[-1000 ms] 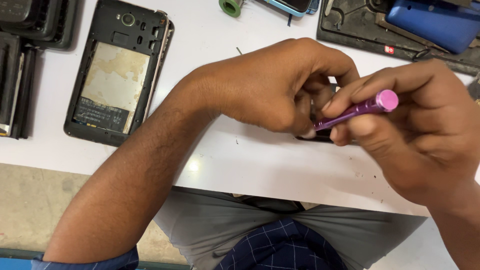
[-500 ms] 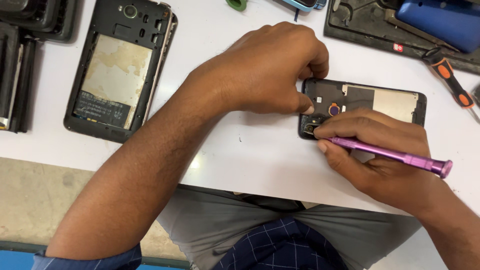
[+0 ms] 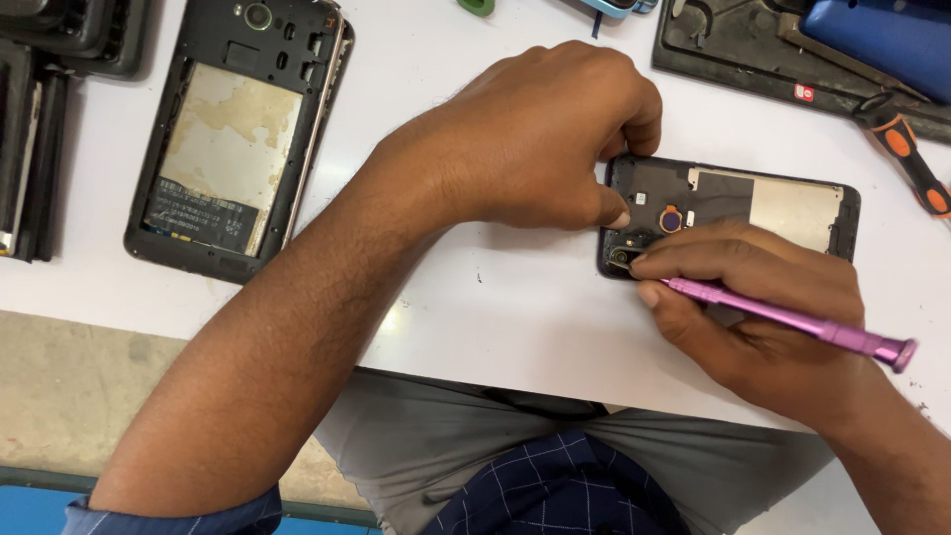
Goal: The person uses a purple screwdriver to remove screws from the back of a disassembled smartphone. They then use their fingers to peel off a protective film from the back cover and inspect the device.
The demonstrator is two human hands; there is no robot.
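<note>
1. Right now my left hand (image 3: pixel 540 139) is curled shut over the upper left end of the opened phone (image 3: pixel 733 213), thumb and fingertips pinching its edge to hold it down on the white tabletop (image 3: pixel 475 297).
2. That phone lies right of centre in the frame, back cover off, dark inner frame and a pale metal plate showing.
3. My right hand (image 3: pixel 763 307) is closed around a purple screwdriver (image 3: pixel 783 319), gripped like a pen; its tip touches the phone's lower left corner, near the camera opening, and the handle runs out toward the right edge.
4. At the upper left lies a second opened phone (image 3: pixel 243 134), larger, with a stained plate inside.
5. More dark phone parts (image 3: pixel 40 129) are stacked at the far left edge.
6. An orange-handled tool (image 3: pixel 906 159) sits at the upper right, beside a dark tray (image 3: pixel 733 50).
</note>
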